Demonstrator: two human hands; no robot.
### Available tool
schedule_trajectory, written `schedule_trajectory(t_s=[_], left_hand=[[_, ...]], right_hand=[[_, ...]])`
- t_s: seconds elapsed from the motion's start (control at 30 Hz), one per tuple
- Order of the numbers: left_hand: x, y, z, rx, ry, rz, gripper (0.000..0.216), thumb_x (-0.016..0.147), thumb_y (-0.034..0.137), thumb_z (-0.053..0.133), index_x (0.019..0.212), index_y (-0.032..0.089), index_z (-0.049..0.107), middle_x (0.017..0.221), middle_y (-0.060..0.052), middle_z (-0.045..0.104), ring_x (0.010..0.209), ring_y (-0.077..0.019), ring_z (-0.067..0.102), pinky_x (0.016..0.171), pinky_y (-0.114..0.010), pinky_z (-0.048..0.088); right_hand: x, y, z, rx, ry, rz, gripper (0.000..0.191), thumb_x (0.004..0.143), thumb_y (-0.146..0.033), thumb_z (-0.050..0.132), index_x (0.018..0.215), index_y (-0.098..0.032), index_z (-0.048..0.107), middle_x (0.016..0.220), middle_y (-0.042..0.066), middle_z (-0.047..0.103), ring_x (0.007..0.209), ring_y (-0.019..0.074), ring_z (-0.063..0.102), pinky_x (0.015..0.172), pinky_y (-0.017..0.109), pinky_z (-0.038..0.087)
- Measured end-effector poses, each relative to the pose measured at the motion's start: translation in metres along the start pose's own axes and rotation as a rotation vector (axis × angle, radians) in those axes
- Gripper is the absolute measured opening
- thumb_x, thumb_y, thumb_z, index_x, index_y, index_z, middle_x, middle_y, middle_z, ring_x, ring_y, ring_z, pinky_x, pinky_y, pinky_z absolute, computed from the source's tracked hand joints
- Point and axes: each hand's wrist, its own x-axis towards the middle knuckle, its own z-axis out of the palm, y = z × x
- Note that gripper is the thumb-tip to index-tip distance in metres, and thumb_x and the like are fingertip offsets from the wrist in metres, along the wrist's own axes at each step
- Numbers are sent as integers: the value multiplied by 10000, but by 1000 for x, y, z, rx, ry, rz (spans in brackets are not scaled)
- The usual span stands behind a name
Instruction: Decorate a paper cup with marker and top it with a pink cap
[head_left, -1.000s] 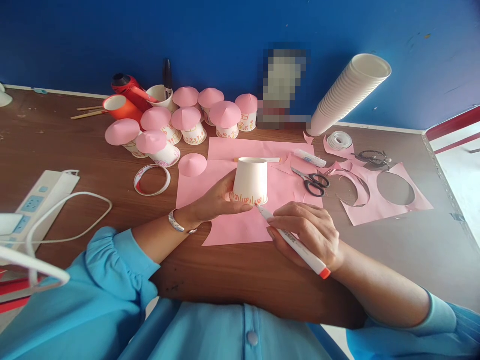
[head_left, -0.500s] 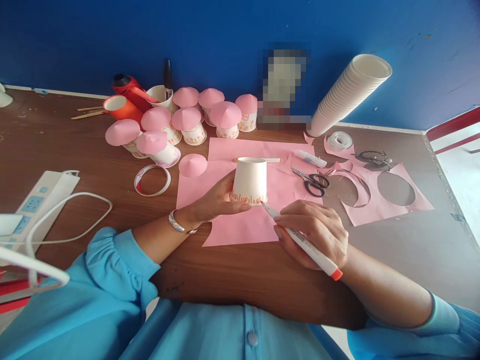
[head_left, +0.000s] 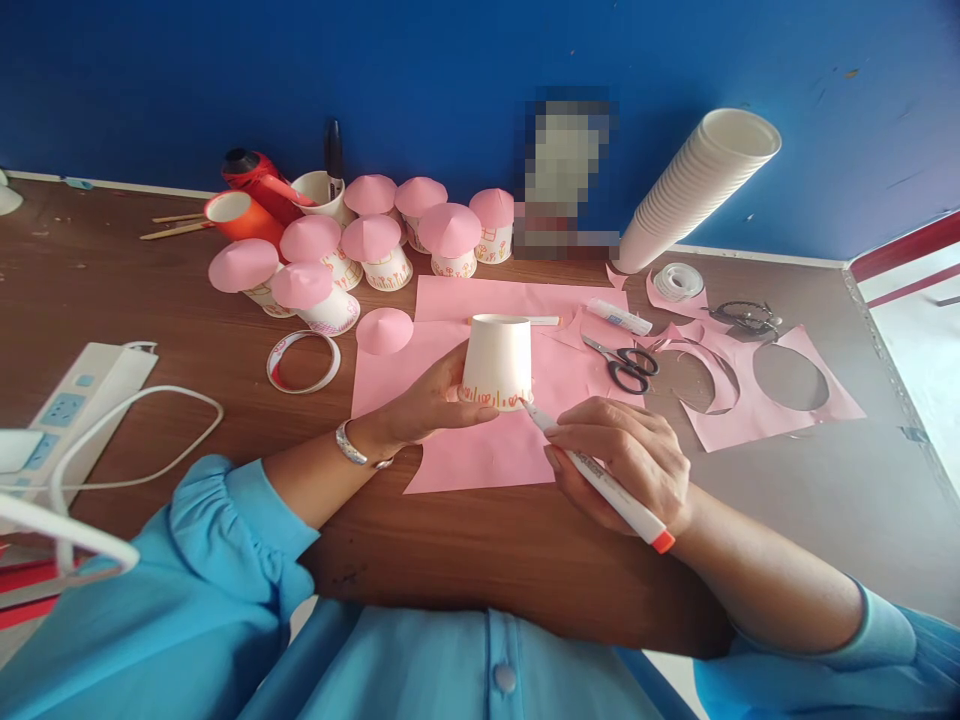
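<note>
My left hand (head_left: 442, 395) grips an upside-down white paper cup (head_left: 498, 355) from its left side, thumb across the front near the rim. Small orange-red marks run along the cup's lower edge. In my right hand (head_left: 626, 460) is a white marker (head_left: 611, 492) with an orange end; its tip meets the cup near the right part of the rim. Beneath the cup lies pink paper (head_left: 495, 460). Just behind the cup, another white marker (head_left: 546, 321) rests on the paper, partly hidden. A loose pink paper cone (head_left: 385, 331) sits left of the cup.
Several decorated cups with pink cone tops (head_left: 450, 232) stand at the back left. Black-handled scissors (head_left: 630, 368), cut pink scraps (head_left: 832, 420), a tape roll (head_left: 679, 282) and a tall stack of cups (head_left: 697, 190) are on the right. A power strip (head_left: 75, 405) with cables lies left.
My right hand and the marker have shifted very slightly left along the cup's edge. The whole view has also drifted slightly; my left hand keeps its hold on the cup.
</note>
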Motion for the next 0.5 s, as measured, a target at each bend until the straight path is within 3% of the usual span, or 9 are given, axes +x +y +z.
schedule_trajectory(t_s=[0.5], left_hand=[[-2, -1, -2, 51, 19, -17, 646, 807, 399, 866, 1372, 211, 616, 1284, -143, 719, 1156, -318, 679, 949, -427, 563]], right_hand=[[0, -2, 0, 56, -13, 8, 186, 909, -44, 639, 1036, -177, 612, 739, 22, 661, 614, 149, 651, 530, 274, 560]])
